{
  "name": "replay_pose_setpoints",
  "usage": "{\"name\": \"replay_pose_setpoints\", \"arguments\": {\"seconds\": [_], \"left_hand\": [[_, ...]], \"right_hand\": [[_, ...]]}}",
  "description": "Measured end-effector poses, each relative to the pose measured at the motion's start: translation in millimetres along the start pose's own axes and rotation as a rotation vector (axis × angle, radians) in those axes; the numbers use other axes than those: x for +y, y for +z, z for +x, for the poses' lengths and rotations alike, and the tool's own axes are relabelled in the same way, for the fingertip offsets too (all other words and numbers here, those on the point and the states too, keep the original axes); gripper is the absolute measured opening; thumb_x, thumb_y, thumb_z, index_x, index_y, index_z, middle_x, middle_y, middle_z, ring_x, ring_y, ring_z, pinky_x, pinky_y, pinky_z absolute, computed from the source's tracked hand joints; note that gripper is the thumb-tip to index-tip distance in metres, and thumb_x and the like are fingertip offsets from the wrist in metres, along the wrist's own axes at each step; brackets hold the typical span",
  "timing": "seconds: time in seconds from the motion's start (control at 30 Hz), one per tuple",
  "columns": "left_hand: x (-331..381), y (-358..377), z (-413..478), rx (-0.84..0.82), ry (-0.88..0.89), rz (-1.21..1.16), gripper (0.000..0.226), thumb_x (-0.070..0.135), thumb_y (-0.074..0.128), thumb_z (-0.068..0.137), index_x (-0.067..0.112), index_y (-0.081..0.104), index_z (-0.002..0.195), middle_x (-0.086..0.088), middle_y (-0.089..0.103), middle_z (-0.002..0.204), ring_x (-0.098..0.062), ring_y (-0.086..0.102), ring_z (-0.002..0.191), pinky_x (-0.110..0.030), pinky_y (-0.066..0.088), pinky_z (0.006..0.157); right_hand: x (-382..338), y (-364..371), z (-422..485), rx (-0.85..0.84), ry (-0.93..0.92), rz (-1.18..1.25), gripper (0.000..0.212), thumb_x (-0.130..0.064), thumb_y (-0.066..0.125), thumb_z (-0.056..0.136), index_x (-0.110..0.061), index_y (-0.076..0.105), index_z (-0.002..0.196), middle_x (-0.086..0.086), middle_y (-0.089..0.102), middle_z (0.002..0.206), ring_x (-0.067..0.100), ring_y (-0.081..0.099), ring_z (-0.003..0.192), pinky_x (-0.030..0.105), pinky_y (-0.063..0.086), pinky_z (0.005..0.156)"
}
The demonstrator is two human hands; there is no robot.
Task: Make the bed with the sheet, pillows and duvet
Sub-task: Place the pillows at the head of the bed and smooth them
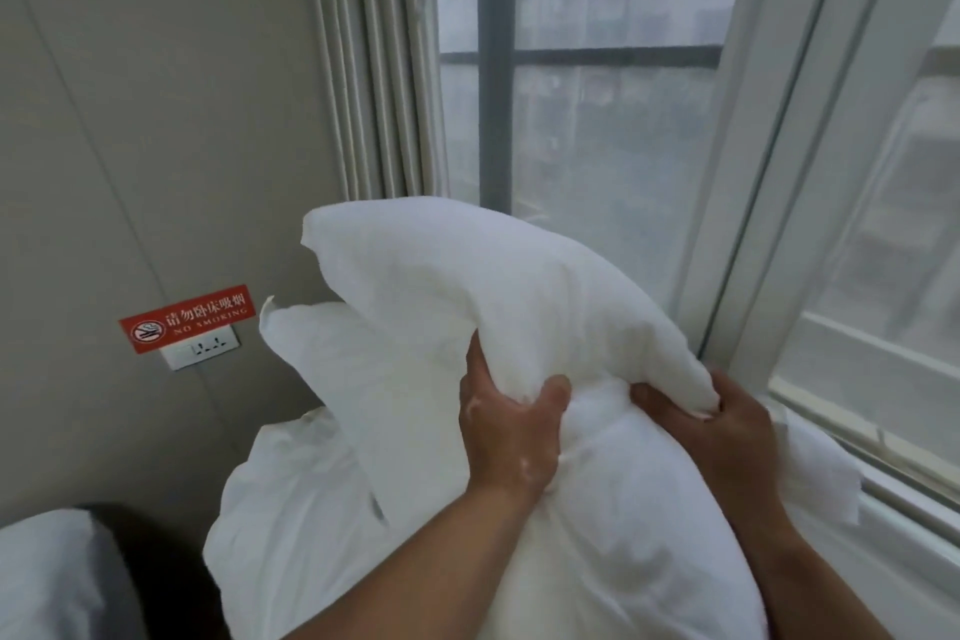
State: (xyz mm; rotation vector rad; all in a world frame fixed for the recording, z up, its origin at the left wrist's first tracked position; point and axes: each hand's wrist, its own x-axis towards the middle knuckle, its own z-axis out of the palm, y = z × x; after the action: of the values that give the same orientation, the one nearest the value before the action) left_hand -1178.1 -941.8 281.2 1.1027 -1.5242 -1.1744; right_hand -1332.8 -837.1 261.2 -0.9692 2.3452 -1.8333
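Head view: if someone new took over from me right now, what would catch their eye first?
A big white pillow fills the centre, held up off the bed and gripped at its bunched middle by the left hand and the right hand. Behind it, a tall window takes up the right side. On the grey wall to the left, a red no-smoking sign sits just above a socket.

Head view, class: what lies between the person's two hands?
Bunched soft white pillow fabric, gripped by the left hand and right hand; the head view shows it.
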Motion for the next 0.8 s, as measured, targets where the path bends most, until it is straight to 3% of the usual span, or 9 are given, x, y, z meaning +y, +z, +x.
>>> {"name": "replay_pose_setpoints", "arguments": {"seconds": [0.1,0.2,0.27,0.33,0.4,0.47,0.57,0.7,0.8], "left_hand": [[30,-25,10,0.014,0.116,-0.124,0.081,0.036,0.08,0.071,0.04,0.042,0.142,0.016,0.059,0.129,-0.01,0.056,0.118,-0.038,0.047,0.105],[48,-71,19,0.057,0.171,-0.242,0.078,0.046,0.078,0.066,0.048,0.044,0.137,0.028,0.06,0.122,0.007,0.057,0.11,-0.03,0.049,0.1],[52,-110,26,0.103,0.194,-0.298,0.078,0.048,0.079,0.064,0.052,0.045,0.135,0.032,0.06,0.119,0.012,0.056,0.108,-0.028,0.049,0.098],[52,-158,35,0.164,0.214,-0.316,0.079,0.046,0.081,0.064,0.048,0.046,0.135,0.027,0.062,0.12,0.005,0.058,0.11,-0.033,0.05,0.101],[46,-214,45,0.229,0.233,-0.295,0.08,0.046,0.08,0.062,0.045,0.047,0.135,0.022,0.063,0.121,-0.003,0.061,0.111,-0.037,0.05,0.101],[34,-276,55,0.282,0.251,-0.284,0.076,0.047,0.081,0.062,0.049,0.049,0.131,0.028,0.064,0.115,0.006,0.061,0.105,-0.03,0.051,0.095],[5,-377,60,0.337,0.253,-0.281,0.073,0.042,0.084,0.069,0.059,0.045,0.128,0.037,0.061,0.114,0.018,0.057,0.101,-0.019,0.046,0.086],[-56,-499,45,0.5,0.194,-0.311,0.076,0.027,0.085,0.077,0.045,0.046,0.139,0.027,0.063,0.123,0.004,0.06,0.114,-0.028,0.048,0.1],[-109,-570,19,0.672,0.119,-0.299,0.077,0.027,0.084,0.077,0.042,0.045,0.141,0.03,0.062,0.121,0.008,0.059,0.111,-0.027,0.046,0.102]], "right_hand": [[-49,1,5,0.051,-0.132,0.058,0.038,-0.05,0.088,0.064,-0.034,0.07,0.094,-0.018,0.073,0.078,-0.002,0.067,0.068,0.023,0.054,0.06],[-110,19,-3,0.073,-0.292,0.074,0.031,-0.046,0.089,0.065,-0.038,0.067,0.086,-0.023,0.069,0.073,-0.006,0.062,0.061,0.006,0.041,0.051],[-149,42,-16,0.068,-0.366,0.082,0.031,-0.046,0.089,0.065,-0.038,0.064,0.081,-0.022,0.067,0.07,-0.005,0.059,0.058,0.004,0.038,0.051],[-177,74,-33,0.048,-0.389,0.099,0.04,-0.059,0.083,0.062,-0.034,0.066,0.089,-0.017,0.069,0.073,0.0,0.062,0.065,0.011,0.045,0.061],[-198,115,-54,0.003,-0.383,0.067,0.067,-0.069,0.079,0.058,-0.022,0.067,0.104,-0.007,0.072,0.09,0.015,0.066,0.084,0.033,0.053,0.078],[-225,163,-82,-0.055,-0.38,0.072,0.073,-0.064,0.084,0.06,-0.015,0.066,0.111,0.002,0.071,0.103,0.023,0.064,0.097,0.041,0.052,0.088],[-269,242,-134,-0.185,-0.432,0.164,0.053,-0.053,0.086,0.065,-0.018,0.065,0.099,-0.01,0.068,0.092,0.014,0.062,0.088,0.034,0.05,0.082],[-311,343,-216,-0.443,-0.531,0.245,0.039,-0.048,0.087,0.066,-0.037,0.061,0.093,-0.019,0.066,0.087,-0.003,0.06,0.086,0.012,0.042,0.075],[-328,412,-280,-0.667,-0.598,0.26,0.039,-0.044,0.087,0.067,-0.048,0.057,0.091,-0.022,0.065,0.092,-0.004,0.06,0.088,0.009,0.041,0.073]]}}
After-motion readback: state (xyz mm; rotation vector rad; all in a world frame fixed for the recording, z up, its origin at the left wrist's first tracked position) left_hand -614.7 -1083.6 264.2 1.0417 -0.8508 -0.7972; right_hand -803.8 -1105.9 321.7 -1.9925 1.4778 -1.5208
